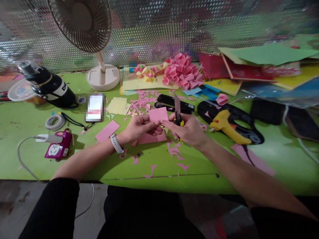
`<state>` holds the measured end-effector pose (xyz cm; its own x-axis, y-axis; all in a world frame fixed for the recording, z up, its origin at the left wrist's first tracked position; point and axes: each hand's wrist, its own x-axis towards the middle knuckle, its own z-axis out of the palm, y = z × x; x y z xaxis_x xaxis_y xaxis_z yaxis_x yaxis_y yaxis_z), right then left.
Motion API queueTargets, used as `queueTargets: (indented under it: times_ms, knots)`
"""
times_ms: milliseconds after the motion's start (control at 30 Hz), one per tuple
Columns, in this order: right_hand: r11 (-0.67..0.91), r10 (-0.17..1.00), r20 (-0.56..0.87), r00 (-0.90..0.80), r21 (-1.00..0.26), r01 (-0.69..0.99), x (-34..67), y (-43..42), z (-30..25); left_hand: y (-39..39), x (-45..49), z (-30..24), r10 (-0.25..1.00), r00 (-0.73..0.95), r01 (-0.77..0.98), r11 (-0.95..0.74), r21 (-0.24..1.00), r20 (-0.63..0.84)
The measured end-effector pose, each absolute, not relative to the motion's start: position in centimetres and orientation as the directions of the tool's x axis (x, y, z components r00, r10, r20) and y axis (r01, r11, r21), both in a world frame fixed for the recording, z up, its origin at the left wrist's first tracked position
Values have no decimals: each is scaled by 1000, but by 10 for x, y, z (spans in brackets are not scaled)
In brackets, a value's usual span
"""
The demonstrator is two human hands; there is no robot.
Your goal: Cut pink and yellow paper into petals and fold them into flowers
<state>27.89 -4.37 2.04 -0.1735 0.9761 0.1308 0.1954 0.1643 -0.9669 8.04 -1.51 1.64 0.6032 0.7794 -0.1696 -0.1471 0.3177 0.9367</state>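
My left hand is closed on the edge of a small pink paper piece, pinched between thumb and fingers. My right hand is wrapped round scissors with black and yellow handles, their blades pointing up and away from me. The right thumb tip meets the paper's lower right corner beside the left thumb. Below the hands, another pink sheet lies on the green table. Pink offcuts are scattered around it.
A black stapler and a yellow glue gun lie beyond and right. Folded pink paper flowers are heaped at the back. A fan, phone, black bottle, tape roll and purple power adapter stand left.
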Motion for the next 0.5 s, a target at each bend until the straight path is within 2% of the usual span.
queueTargets:
  times_ms: [167, 500]
  knots:
    - [123, 971, 93, -219, -984, 130, 283, -44, 19, -14, 80, 17, 773, 610, -160, 334, 929, -173]
    - [96, 947, 34, -318, -979, 180, 284, -41, 22, -8, 73, 24, 641, 733, -45, 379, 924, -227]
